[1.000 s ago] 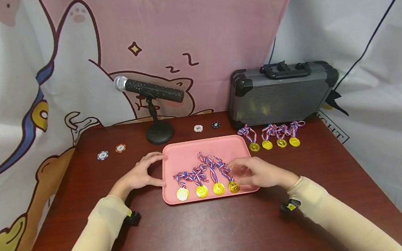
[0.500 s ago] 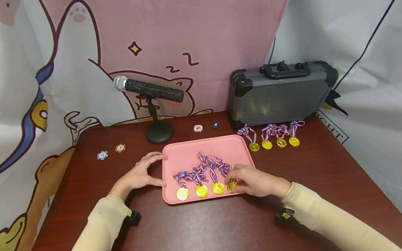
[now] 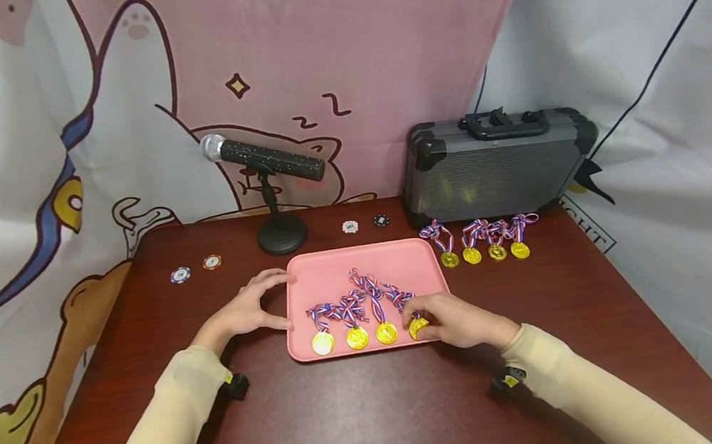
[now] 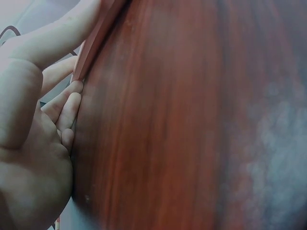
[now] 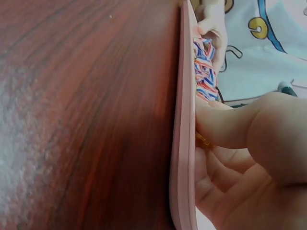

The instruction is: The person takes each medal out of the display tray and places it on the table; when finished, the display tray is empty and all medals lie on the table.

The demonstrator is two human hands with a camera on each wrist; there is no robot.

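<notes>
A pink tray lies mid-table with several gold medals on tricolour ribbons along its near side. My right hand pinches the rightmost medal between thumb and fingers, low over the tray; its ribbon trails up and left. In the right wrist view only a sliver of that medal's gold edge shows beneath the thumb. Left of it lie three more medals, the closest being a gold medal. With thumb and fingers spread, my left hand touches the tray's left rim, also seen in the left wrist view.
Behind the tray's right corner, several more gold medals lie in a row before a grey hard case. A microphone rests on a black stand at the back left. Poker chips are scattered along the back and left of the table.
My right hand has moved left onto the rightmost medal and taken it between the fingers. Since half a second ago, hand and medal have shifted slightly right. My left hand has stayed put.
</notes>
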